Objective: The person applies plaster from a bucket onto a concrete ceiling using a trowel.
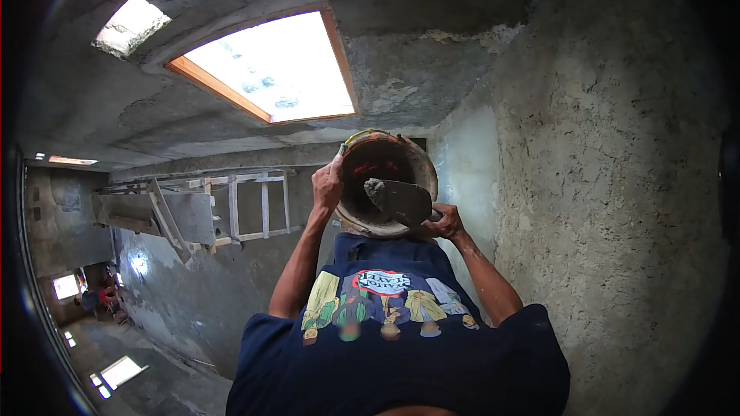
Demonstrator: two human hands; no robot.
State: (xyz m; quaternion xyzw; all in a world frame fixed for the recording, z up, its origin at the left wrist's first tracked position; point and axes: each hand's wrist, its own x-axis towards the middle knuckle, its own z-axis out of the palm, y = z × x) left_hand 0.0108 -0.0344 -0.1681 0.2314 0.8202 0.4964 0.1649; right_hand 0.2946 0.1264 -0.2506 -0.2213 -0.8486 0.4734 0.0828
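Observation:
A round bucket (426, 166) with a mortar-smeared rim is in front of my body, its mouth facing me. The fingers of my left hand (327, 185) are closed on the left side of its rim. My right hand (445, 223) grips the handle of a trowel (407, 203) at the bucket's lower right. The trowel's dark blade reaches across the mouth of the bucket. A small lump of grey mortar (375, 188) sits at the blade's far end. Shadow hides most of the bucket's inside, where some reddish marks show.
A rough plastered wall (609, 185) rises close on the right. At left stand a wooden ladder-like frame (250, 208) and leaning boards (169, 219). A wood-framed window opening (274, 65) is ahead. Far off at lower left, a person (108, 294) is partly visible.

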